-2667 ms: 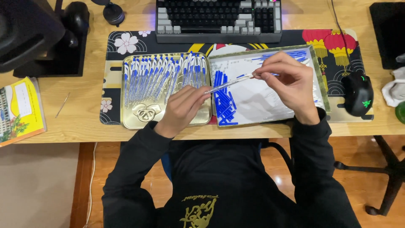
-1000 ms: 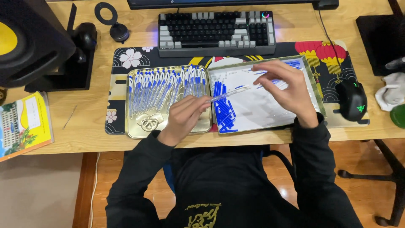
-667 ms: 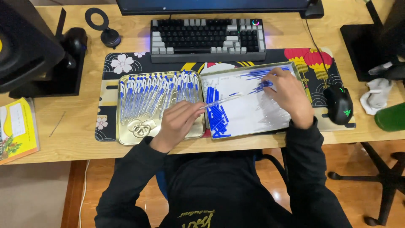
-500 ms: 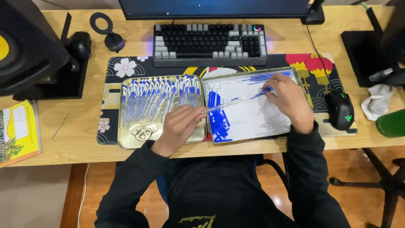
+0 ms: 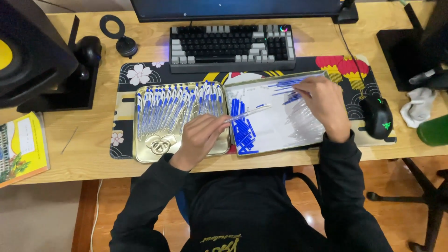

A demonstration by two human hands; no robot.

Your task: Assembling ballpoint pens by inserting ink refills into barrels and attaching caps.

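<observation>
My left hand grips a clear pen barrel that points right over the seam between two trays. My right hand rests on the silver tray at the right, fingers among loose blue pen parts near its far edge; whether it holds one is unclear. A pile of blue caps lies at that tray's left side. The gold tray at the left holds several assembled blue-capped pens in a row.
Both trays sit on a patterned desk mat. A keyboard lies behind them, a black mouse at the right, a speaker at the back left, a yellow book at the left edge, a green object at the right.
My right hand has moved from the clear barrel's tip to the loose blue parts at the silver tray's far right. The left hand still holds the barrel. The camera view has shifted slightly.
</observation>
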